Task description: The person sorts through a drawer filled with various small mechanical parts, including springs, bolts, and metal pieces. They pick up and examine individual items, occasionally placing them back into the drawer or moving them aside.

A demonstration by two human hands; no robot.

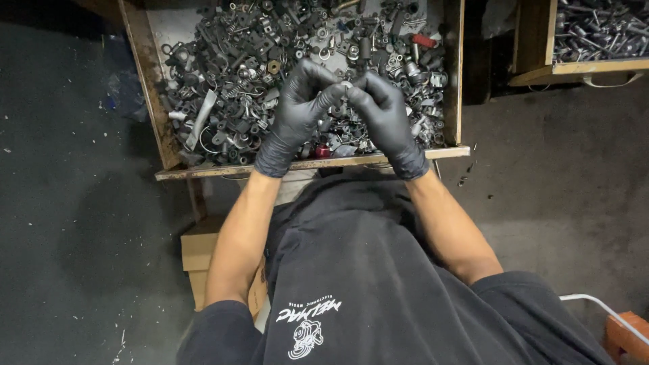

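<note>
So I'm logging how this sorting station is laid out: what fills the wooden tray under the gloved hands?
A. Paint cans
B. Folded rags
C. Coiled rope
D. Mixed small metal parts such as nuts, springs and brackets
D: the wooden tray is heaped with mixed small metal parts, over which the left hand and right hand, both in black gloves, pinch a small piece between their fingertips.

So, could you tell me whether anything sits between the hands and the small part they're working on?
Nothing visible does: the left hand and right hand already pinch the small part between their fingertips, above the tray of hardware.
</note>
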